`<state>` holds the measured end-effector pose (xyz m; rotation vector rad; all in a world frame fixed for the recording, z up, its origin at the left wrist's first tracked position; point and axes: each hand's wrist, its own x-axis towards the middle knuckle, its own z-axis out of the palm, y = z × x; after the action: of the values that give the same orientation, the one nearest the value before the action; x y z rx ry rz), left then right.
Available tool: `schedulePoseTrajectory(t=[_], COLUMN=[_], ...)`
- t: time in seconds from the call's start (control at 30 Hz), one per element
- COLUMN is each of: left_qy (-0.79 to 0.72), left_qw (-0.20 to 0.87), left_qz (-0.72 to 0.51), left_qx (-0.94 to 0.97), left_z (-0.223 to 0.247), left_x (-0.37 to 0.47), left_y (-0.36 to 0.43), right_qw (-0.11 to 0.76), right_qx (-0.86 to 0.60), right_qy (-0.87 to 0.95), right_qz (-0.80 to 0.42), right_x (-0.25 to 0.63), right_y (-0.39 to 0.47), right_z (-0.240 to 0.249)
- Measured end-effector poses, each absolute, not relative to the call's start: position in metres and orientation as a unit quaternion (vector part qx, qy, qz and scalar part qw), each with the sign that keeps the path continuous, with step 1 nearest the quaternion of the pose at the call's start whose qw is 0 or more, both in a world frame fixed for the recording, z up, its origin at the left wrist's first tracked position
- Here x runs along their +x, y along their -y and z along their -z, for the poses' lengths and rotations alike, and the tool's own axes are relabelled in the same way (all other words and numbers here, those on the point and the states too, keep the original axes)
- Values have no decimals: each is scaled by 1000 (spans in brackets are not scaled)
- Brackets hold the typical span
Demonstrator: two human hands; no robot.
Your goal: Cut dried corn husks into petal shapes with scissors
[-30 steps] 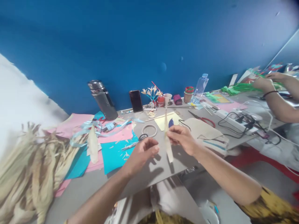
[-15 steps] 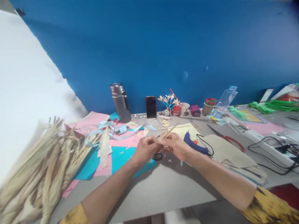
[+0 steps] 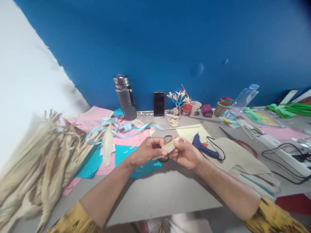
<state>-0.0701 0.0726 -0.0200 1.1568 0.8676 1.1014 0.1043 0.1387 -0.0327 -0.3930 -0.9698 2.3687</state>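
Between my two hands is a short pale strip of corn husk (image 3: 169,147), pinched at both ends. My left hand (image 3: 149,149) grips its lower left end between thumb and fingers. At the upper right end, the thumb and fingers of my right hand (image 3: 186,152) close on it. A dark loop (image 3: 164,159), partly hidden, shows under the hands; I cannot make out what it belongs to. Just right of my right hand lies a blue glue gun (image 3: 205,147). Blue paper (image 3: 145,169) with small scraps lies under my left hand.
Dried corn husks (image 3: 46,165) are heaped at the left. A grey flask (image 3: 125,100), a phone (image 3: 159,104) and husk flowers (image 3: 179,97) stand along the wall. Red-handled scissors (image 3: 245,145), a clear bottle (image 3: 243,102) and a power strip (image 3: 284,155) are at the right.
The husk strip has been turned, so its flat face now shows and it slants down to the left. My hands have moved slightly apart. The camera view has shifted a little.
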Motion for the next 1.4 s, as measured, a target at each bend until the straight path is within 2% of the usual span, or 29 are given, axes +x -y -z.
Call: schedulePoseTrajectory(t=[0.27, 0.47, 0.6, 0.97, 1.13, 1.4], left_qy=[-405, -381, -365, -464, -466, -446], left_qw=[597, 614, 625, 555, 570, 582], left_qz=[-472, -444, -466, -490, -483, -483], left_qx=[506, 529, 509, 486, 474, 478], left_z=[29, 21, 24, 29, 27, 36], left_x=[-68, -73, -74, -64, -62, -65], left_y=[-77, -73, -75, -76, -75, -77], right_qw=[270, 249, 273, 347, 347, 328], right_qx=[-172, -126, -127, -211, -207, -204], right_qy=[471, 388, 366, 498, 462, 525], right_qz=[-822, -879, -881, -766, -789, -759], right_x=[104, 106, 104, 98, 99, 100], right_y=[-139, -140, -139, -138, -142, -141], right_z=[33, 36, 39, 41, 46, 45])
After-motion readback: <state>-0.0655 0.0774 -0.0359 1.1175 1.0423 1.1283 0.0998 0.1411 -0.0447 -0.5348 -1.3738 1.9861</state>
